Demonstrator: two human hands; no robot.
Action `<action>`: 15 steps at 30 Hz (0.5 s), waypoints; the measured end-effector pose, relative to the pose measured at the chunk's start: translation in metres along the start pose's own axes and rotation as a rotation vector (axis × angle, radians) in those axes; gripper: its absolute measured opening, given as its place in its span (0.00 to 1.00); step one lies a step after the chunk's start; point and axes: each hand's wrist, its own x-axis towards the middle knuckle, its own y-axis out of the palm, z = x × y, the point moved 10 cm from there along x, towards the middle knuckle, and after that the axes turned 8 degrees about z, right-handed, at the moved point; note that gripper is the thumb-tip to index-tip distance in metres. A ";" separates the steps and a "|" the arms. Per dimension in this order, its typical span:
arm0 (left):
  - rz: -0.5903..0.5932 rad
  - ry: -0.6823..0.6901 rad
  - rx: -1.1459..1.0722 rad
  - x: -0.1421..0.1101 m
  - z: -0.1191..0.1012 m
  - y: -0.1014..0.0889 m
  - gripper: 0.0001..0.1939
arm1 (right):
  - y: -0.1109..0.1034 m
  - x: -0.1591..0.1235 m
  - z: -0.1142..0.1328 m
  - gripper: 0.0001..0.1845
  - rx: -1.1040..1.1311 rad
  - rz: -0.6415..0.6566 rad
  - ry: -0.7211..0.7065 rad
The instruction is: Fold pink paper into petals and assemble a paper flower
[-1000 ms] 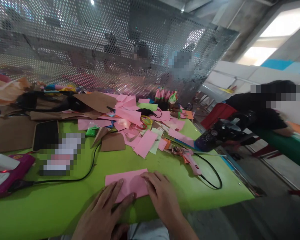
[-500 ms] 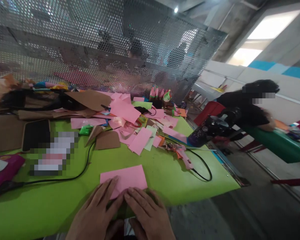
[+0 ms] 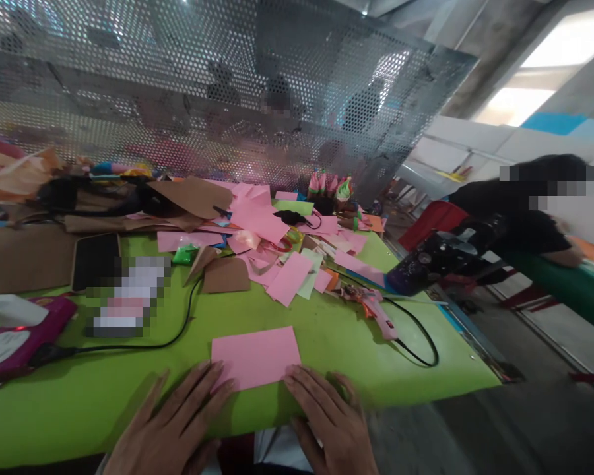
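Observation:
A folded pink paper sheet (image 3: 256, 356) lies flat on the green table top (image 3: 327, 333) near its front edge. My left hand (image 3: 173, 429) lies flat with fingers spread, fingertips touching the sheet's near left corner. My right hand (image 3: 327, 415) also lies flat, fingers apart, with fingertips at the sheet's near right corner. Neither hand holds anything.
A heap of pink and brown paper scraps (image 3: 257, 244) covers the table's middle and back. A pink glue gun (image 3: 376, 310) with a black cord lies right. A magenta device (image 3: 24, 336) and a phone (image 3: 94, 260) sit left. A perforated metal screen (image 3: 202, 99) stands behind. Another person (image 3: 515, 211) works at right.
My hands have slid apart along the sheet's near edge to its two corners, after meeting at its middle half a second ago. The sheet stays flat on the table.

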 end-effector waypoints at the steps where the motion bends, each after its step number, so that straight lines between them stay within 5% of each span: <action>1: -0.013 0.002 -0.001 -0.001 0.001 -0.003 0.26 | -0.001 0.000 -0.001 0.29 0.006 -0.006 -0.004; 9: -0.063 -0.040 -0.024 -0.013 0.006 -0.007 0.23 | -0.023 0.039 -0.015 0.16 0.221 -0.068 0.114; 15: -0.080 -0.128 -0.113 -0.012 0.018 -0.007 0.28 | -0.011 0.095 -0.006 0.34 0.347 0.200 0.089</action>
